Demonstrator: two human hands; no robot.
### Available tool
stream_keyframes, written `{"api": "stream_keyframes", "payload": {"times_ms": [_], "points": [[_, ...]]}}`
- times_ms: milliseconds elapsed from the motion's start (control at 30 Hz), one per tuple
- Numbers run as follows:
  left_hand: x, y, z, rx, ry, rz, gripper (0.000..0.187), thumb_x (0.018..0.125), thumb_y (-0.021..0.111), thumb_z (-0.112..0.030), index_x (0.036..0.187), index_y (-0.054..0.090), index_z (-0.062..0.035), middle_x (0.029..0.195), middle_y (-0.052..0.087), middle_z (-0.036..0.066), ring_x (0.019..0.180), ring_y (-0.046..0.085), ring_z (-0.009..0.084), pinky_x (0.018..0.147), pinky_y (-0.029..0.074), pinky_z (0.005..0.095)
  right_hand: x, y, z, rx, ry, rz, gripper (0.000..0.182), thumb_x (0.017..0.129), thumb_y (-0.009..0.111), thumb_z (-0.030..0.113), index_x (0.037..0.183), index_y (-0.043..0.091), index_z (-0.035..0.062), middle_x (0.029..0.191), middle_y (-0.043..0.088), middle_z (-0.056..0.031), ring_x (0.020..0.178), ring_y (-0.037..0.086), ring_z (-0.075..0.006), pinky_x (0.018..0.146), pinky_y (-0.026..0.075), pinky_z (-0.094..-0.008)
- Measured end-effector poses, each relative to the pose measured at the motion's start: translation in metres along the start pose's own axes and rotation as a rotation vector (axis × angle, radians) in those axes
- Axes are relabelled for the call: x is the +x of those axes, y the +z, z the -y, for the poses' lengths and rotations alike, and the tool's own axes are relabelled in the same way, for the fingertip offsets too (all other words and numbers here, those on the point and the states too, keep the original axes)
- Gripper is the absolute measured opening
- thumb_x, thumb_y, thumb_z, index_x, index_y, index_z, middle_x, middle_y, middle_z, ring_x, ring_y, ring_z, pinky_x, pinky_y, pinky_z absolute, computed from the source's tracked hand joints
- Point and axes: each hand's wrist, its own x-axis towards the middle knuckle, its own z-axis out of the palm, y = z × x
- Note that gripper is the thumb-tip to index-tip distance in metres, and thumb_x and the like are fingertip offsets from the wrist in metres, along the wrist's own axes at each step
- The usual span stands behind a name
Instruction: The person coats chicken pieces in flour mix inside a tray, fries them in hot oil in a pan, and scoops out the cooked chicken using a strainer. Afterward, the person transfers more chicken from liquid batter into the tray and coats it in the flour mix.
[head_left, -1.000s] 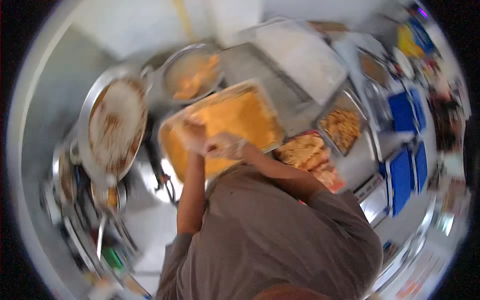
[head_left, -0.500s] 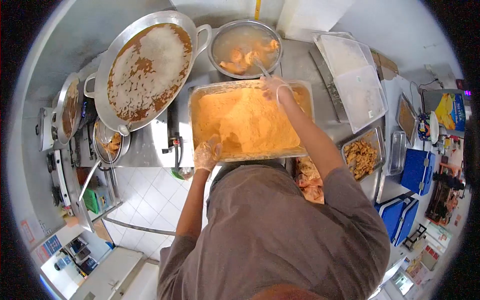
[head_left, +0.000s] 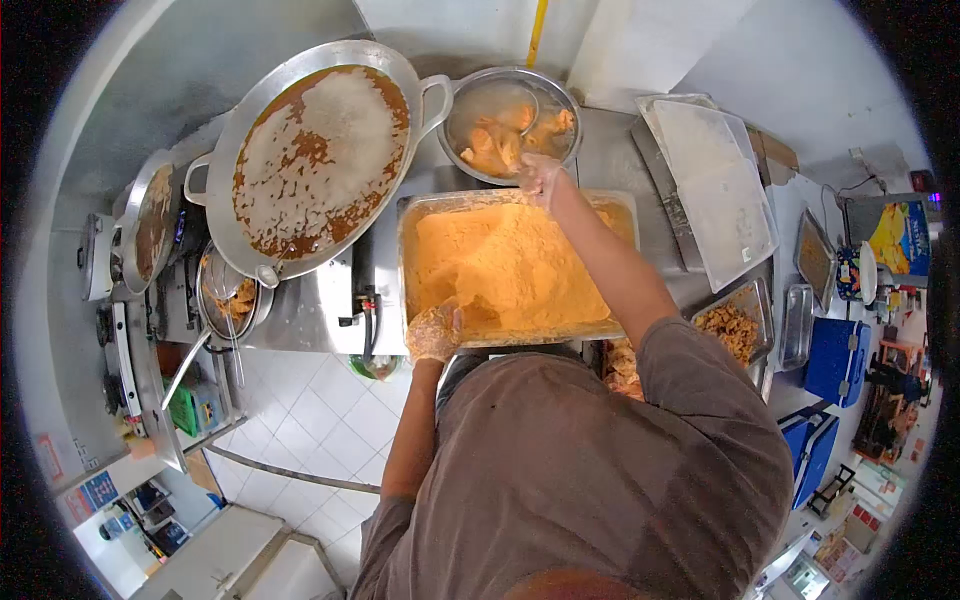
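My right hand (head_left: 543, 180), in a clear glove, is closed at the near rim of a metal bowl (head_left: 572, 150). It grips the handle of a metal utensil whose kind I cannot make out; a curved wire or rim shows in the bowl. Coated chicken pieces (head_left: 490, 145) lie in the bowl's cloudy liquid. In front of me a metal tray (head_left: 404, 262) holds a heap of orange breading flour (head_left: 510, 255). At its near left corner rests my left hand (head_left: 436, 332), gloved and caked with flour, fingers loosely bent and apart, holding nothing visible.
A large two-handled wok (head_left: 205, 205) of foaming oil stands at left. Beside it is a pot with a wire strainer (head_left: 232, 300). Plastic lids (head_left: 715, 180) lean at right, near a tray of fried pieces (head_left: 730, 330). Raw chicken (head_left: 622, 365) sits below the flour tray.
The view has shifted, so the counter appears lower and further right. My right hand has moved closer to the bowl with the utensil. My left hand's fingers look more bent at the tray corner.
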Motion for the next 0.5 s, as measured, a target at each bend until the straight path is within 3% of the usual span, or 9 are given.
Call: {"api": "stream_keyframes", "payload": {"times_ms": [67, 200, 300, 367, 467, 500], "points": [[-0.001, -0.007, -0.004, 0.021, -0.021, 0.044, 0.042, 0.099, 0.042, -0.044, 0.118, 0.069, -0.0177, 0.102, 0.071, 0.015, 0.098, 0.067, 0.0336, 0.090, 0.051, 0.0462, 0.006, -0.018, 0.008, 0.384, 0.213, 0.143, 0.024, 0.101, 0.049, 0.031, 0.090, 0.054, 0.0100, 0.051, 0.036, 0.0009, 0.033, 0.028, -0.0115, 0.034, 0.025, -0.0304], [-0.001, -0.007, -0.004, 0.002, -0.014, 0.051, 0.041, 0.100, 0.042, -0.042, 0.114, 0.070, -0.0156, 0.101, 0.072, 0.014, 0.096, 0.067, 0.0338, 0.089, 0.052, 0.0459, 0.012, -0.051, 0.004, 0.162, 0.214, 0.374, 0.028, 0.100, 0.051, 0.030, 0.097, 0.060, 0.0042, 0.066, 0.054, -0.0065, 0.049, 0.051, -0.0173, 0.045, 0.043, -0.0357], [-0.001, -0.013, -0.008, 0.031, -0.005, 0.060, 0.041, 0.099, 0.042, -0.042, 0.110, 0.071, -0.0151, 0.099, 0.072, 0.014, 0.093, 0.068, 0.0343, 0.086, 0.052, 0.0465, -0.011, -0.056, 0.006, -0.620, -0.419, -0.252, 0.032, 0.101, 0.050, 0.031, 0.104, 0.062, 0.0019, 0.089, 0.063, -0.0109, 0.068, 0.059, -0.0233, 0.055, 0.047, -0.0410], [0.000, -0.004, -0.001, 0.014, 0.021, 0.035, 0.042, 0.099, 0.041, -0.044, 0.113, 0.069, -0.0155, 0.097, 0.072, 0.016, 0.093, 0.068, 0.0347, 0.085, 0.052, 0.0476, -0.011, -0.078, 0.025, -1.270, -0.646, -0.496, 0.035, 0.101, 0.049, 0.032, 0.108, 0.063, 0.0003, 0.104, 0.069, -0.0139, 0.080, 0.064, -0.0272, 0.062, 0.050, -0.0446], [0.000, 0.000, -0.001, 0.025, 0.018, 0.014, 0.042, 0.099, 0.041, -0.044, 0.113, 0.068, -0.0152, 0.095, 0.072, 0.017, 0.092, 0.068, 0.0351, 0.083, 0.052, 0.0486, -0.012, -0.100, 0.068, -1.893, -0.650, -0.283, 0.036, 0.097, 0.053, 0.031, 0.107, 0.063, -0.0024, 0.103, 0.068, -0.0193, 0.092, 0.066, -0.0323, 0.074, 0.051, -0.0444], [-0.002, -0.002, -0.003, 0.035, 0.009, 0.010, 0.042, 0.099, 0.041, -0.044, 0.112, 0.069, -0.0150, 0.095, 0.072, 0.017, 0.091, 0.068, 0.0352, 0.083, 0.052, 0.0488, -0.019, -0.094, 0.072, -1.950, -0.546, -0.278, 0.035, 0.097, 0.053, 0.030, 0.105, 0.064, -0.0018, 0.103, 0.068, -0.0202, 0.093, 0.066, -0.0325, 0.075, 0.051, -0.0435]]}}
